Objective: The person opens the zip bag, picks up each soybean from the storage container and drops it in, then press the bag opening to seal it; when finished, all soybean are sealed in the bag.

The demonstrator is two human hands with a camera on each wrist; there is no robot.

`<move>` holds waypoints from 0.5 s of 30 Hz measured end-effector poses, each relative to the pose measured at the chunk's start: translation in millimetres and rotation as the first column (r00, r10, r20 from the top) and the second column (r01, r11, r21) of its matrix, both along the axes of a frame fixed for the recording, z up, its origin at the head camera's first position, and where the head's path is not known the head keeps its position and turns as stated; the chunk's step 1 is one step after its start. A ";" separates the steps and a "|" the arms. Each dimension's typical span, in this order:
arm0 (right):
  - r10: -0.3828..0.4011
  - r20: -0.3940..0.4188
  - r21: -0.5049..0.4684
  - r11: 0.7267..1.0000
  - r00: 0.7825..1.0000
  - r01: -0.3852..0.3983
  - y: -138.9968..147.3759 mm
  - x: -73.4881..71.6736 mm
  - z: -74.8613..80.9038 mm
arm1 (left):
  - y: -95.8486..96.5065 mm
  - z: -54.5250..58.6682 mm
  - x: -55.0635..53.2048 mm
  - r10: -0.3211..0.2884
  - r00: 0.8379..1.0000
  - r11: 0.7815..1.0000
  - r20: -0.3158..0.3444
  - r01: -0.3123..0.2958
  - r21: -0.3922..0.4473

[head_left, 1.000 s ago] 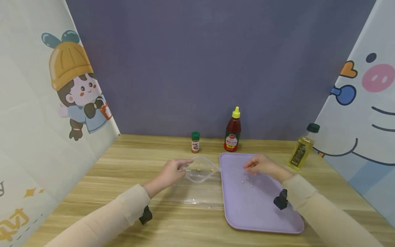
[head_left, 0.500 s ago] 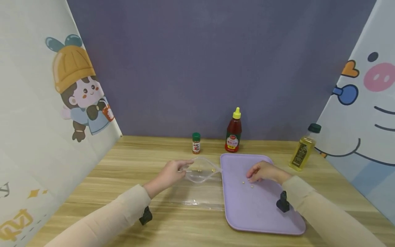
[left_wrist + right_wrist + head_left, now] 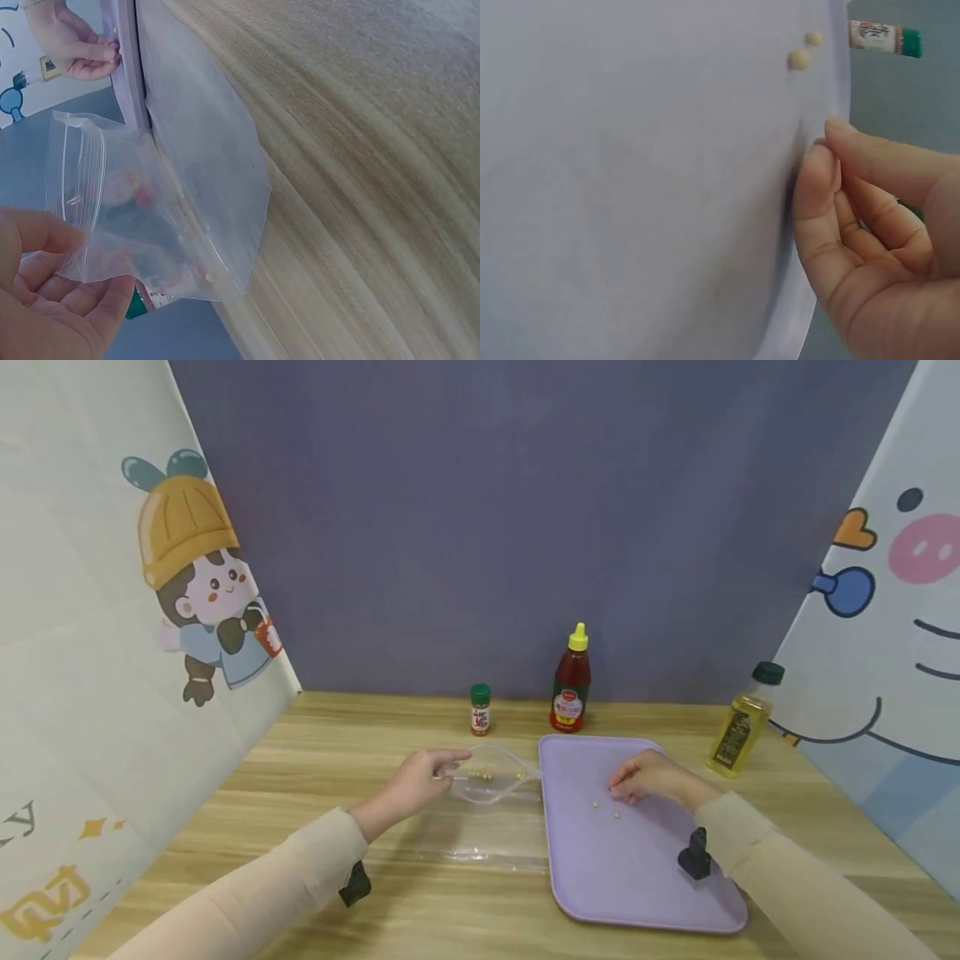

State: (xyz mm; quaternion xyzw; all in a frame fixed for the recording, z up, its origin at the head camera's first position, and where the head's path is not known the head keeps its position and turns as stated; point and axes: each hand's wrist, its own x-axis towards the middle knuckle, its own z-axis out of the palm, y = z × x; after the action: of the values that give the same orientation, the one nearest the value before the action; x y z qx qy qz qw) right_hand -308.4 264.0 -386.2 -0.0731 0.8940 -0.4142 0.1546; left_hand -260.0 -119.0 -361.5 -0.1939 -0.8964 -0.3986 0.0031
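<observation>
My left hand (image 3: 407, 783) pinches the rim of a clear zip-top plastic bag (image 3: 210, 139) between thumb and fingers, and the bag's mouth gapes. Several pale yellow soybeans (image 3: 480, 775) show inside it. Over the purple tray (image 3: 607, 881), my right hand (image 3: 654, 775) has thumb and index fingertips pressed together on a soybean, which the fingers almost entirely hide. Two loose soybeans (image 3: 799, 60) lie on the tray close to those fingertips.
Behind the bag stands a small spice jar (image 3: 480, 710) with a green lid. A red sauce bottle (image 3: 572, 689) with a yellow cap is at the tray's far edge. To the right of the tray stands an oil bottle (image 3: 738, 731). The wooden table (image 3: 315, 735) meets a dark backdrop.
My right hand came down to the tray and pinched one of three loose soybeans, leaving two lying there. My left hand keeps its hold on the bag's rim.
</observation>
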 end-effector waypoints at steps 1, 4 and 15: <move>-0.009 0.003 -0.005 1.000 1.000 0.009 -0.1 0.2 0.3 | 0.2 -0.2 -0.1 0.000 1.000 1.000 0.001 0.000 -0.001; -0.036 -0.009 -0.012 0.999 0.999 0.036 -2.5 1.2 4.2 | 1.1 -0.2 -0.2 -0.004 1.000 1.000 0.004 0.004 0.000; 0.028 -0.091 -0.188 0.981 0.995 -0.044 -36.7 10.9 36.3 | 4.7 3.0 1.0 -0.023 1.000 1.000 -0.021 0.022 -0.012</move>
State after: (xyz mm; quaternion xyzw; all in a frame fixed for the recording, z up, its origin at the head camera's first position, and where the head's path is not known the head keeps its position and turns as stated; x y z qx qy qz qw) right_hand -297.5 227.3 -349.9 -0.1218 0.8548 -0.4911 0.1149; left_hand -259.0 -114.3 -358.5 -0.2081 -0.8964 -0.3913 0.0069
